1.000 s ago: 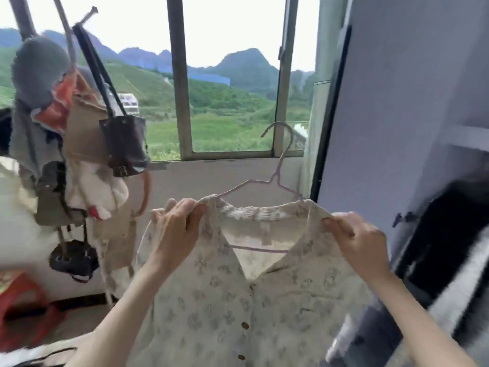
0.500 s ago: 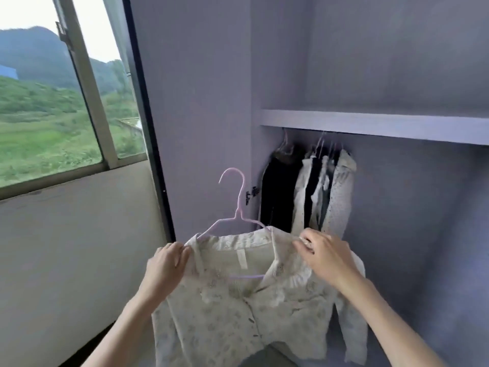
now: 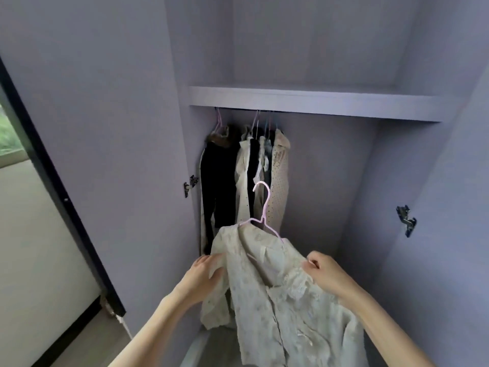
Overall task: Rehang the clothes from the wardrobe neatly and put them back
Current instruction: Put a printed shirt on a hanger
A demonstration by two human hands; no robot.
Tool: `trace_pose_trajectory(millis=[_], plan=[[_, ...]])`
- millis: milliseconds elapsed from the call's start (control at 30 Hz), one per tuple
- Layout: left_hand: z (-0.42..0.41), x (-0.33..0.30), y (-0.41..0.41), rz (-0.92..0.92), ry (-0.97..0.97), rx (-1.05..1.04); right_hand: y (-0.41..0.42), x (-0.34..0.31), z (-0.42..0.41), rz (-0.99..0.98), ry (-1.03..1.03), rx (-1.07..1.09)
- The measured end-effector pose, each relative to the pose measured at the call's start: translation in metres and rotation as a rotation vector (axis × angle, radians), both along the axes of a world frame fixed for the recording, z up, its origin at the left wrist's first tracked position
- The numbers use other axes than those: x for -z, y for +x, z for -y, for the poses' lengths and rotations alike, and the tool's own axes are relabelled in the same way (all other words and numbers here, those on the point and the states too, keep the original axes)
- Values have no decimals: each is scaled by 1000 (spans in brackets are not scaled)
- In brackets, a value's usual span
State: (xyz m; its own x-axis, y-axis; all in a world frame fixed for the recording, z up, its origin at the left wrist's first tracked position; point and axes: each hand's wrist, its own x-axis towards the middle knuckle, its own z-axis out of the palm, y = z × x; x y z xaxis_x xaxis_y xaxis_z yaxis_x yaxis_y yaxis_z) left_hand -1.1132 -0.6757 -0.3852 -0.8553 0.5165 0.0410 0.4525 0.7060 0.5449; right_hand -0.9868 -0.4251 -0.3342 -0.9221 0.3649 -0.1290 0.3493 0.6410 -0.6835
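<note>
Cream floral button-front blouse (image 3: 277,287) on a pink wire hanger (image 3: 260,210) sits lower centre, left hand (image 3: 203,274) gripping one shoulder, right hand (image 3: 324,272) pinching the other. Its hook points up toward the wardrobe's hidden rail under the lilac shelf (image 3: 312,102), upper centre; right hand seems nearer the free space.

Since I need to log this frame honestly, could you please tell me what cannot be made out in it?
- Rail: head view, hidden behind the shelf; only hook tops show.
- Hanging clothes: overlapping, count unclear.
- Blouse hem: cut off by the bottom edge.
- Pink hanger arms: partly hidden under the blouse.
- Left hand and right hand: fingertips buried in fabric.
</note>
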Motion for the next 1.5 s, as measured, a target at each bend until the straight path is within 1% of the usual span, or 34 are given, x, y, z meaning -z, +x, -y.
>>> trace_pose_trajectory(millis=[167,267,300,367,433,500,600,667,733,867,933,1067,1200,1333,1500], plan=[[-16,13,-23,68,-25,-6,-22,13,-9,42,-207,51],[-27,20,-41,109,-34,-5,-36,19,-23,42,-233,80],[-32,20,-47,131,-43,-2,-42,20,-27,40,-204,41],[-42,23,-56,178,-65,-3,-52,21,-30,58,-125,-110],[-50,24,-68,203,-70,-28,-67,19,-25,75,-113,-234],[-56,22,-80,208,-45,-66,-83,16,-20,80,-201,-281],[-66,11,-97,187,67,-129,-112,10,-14,68,-413,-305],[-73,0,-105,172,135,-147,-133,4,-11,34,-459,-340],[-78,-8,-113,170,161,-148,-155,-2,-7,-20,-485,-366],[-77,-10,-141,123,180,-161,-201,-17,5,-165,-538,-296],[-72,-12,-160,63,192,-208,-223,-20,7,-214,-503,-249],[-67,-23,-206,-64,184,-266,-266,-19,14,-274,-438,-239],[-71,-35,-269,-92,229,-263,-322,-25,25,-358,-409,-227],[-79,-42,-322,-85,251,-222,-386,-38,24,-424,-349,-159],[-93,-50,-366,-198,252,-244,-448,-46,14,-436,-307,-88]])
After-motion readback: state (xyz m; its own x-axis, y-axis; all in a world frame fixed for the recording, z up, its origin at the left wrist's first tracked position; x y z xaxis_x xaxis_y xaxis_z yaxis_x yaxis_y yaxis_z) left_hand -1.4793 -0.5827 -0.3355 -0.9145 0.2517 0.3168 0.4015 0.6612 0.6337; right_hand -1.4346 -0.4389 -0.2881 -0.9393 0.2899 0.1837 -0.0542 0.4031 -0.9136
